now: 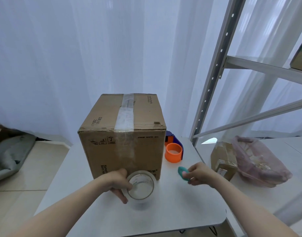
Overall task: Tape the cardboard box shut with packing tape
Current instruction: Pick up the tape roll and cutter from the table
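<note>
A cardboard box (pixel 123 134), already crossed by a strip of clear tape, is faced by two hands holding a tape roll and a small cutter.

The box is seen standing upright at the middle of the white desk (pixel 189 202), its flaps closed; the tape strip (pixel 125 113) runs along the top from 12 o'clock toward 6 o'clock and down the near face. At 6 o'clock from the box, just in front of its near face, the packing tape roll (pixel 141 185) is grasped by the left hand (pixel 117 183), fingers curled round its rim. At about 4 o'clock, the right hand (pixel 200 174) is clenched on a small teal tool (pixel 182 172), judged to be a cutter. An orange tape dispenser (pixel 174 151) lies at 3 o'clock beside the box. The left hand is nearer the seam.
</note>
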